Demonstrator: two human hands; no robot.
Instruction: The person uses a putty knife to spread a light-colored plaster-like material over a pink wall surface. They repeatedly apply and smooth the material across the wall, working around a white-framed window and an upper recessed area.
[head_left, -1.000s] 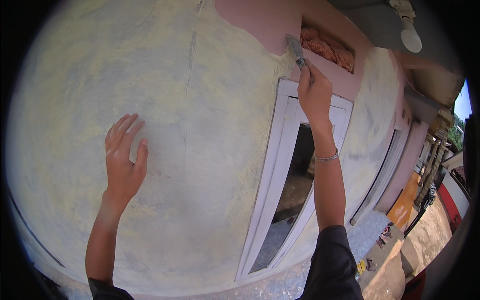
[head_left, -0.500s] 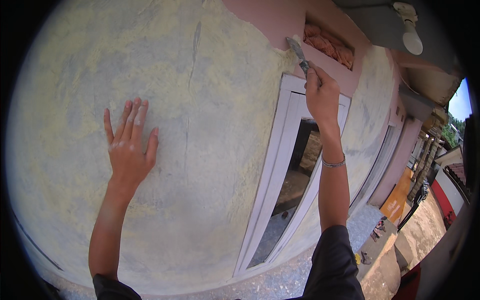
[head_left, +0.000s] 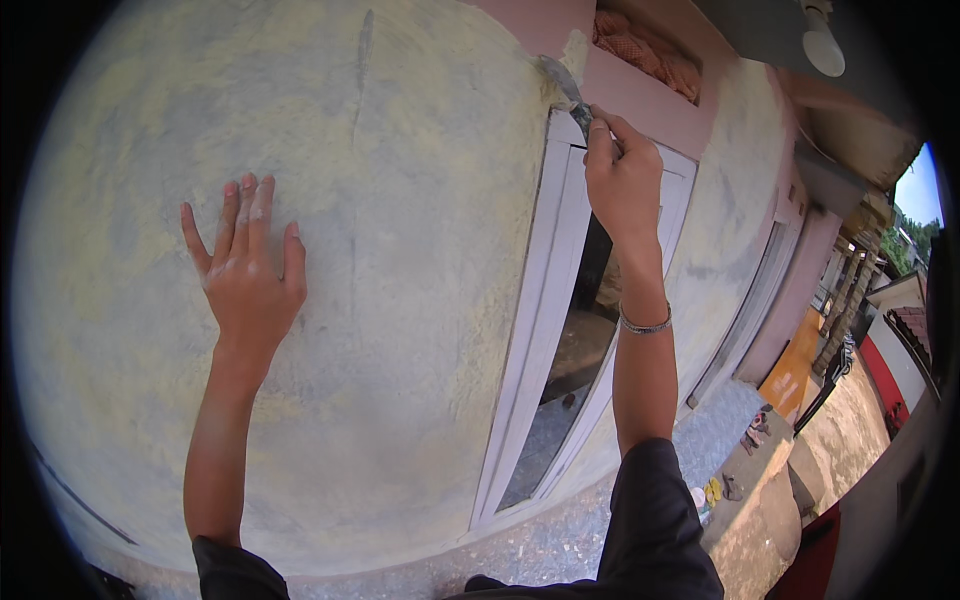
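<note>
My right hand (head_left: 622, 180) is closed round the handle of a putty knife (head_left: 562, 80), raised above the upper left corner of a white window frame (head_left: 535, 260). The knife's blade lies against the wall there, where the pale yellow-grey coating meets bare pink paint (head_left: 535, 22). My left hand (head_left: 250, 265) is spread flat on the coated wall (head_left: 400, 300), further left, holding nothing. Whitish smears show on its fingers. A pale patch of filler (head_left: 574, 52) shows on the pink area close to the blade.
Orange netting or cloth fills a vent opening (head_left: 648, 55) above the window. A light bulb (head_left: 823, 50) hangs from the eave at upper right. A tiled ledge (head_left: 540, 535) runs below the wall. Footwear (head_left: 756, 428) and an orange board (head_left: 795, 370) are at right.
The putty knife and my right hand have shifted left and down along the coating's edge above the window. My left hand stays flat on the wall. The whole view has shifted slightly.
</note>
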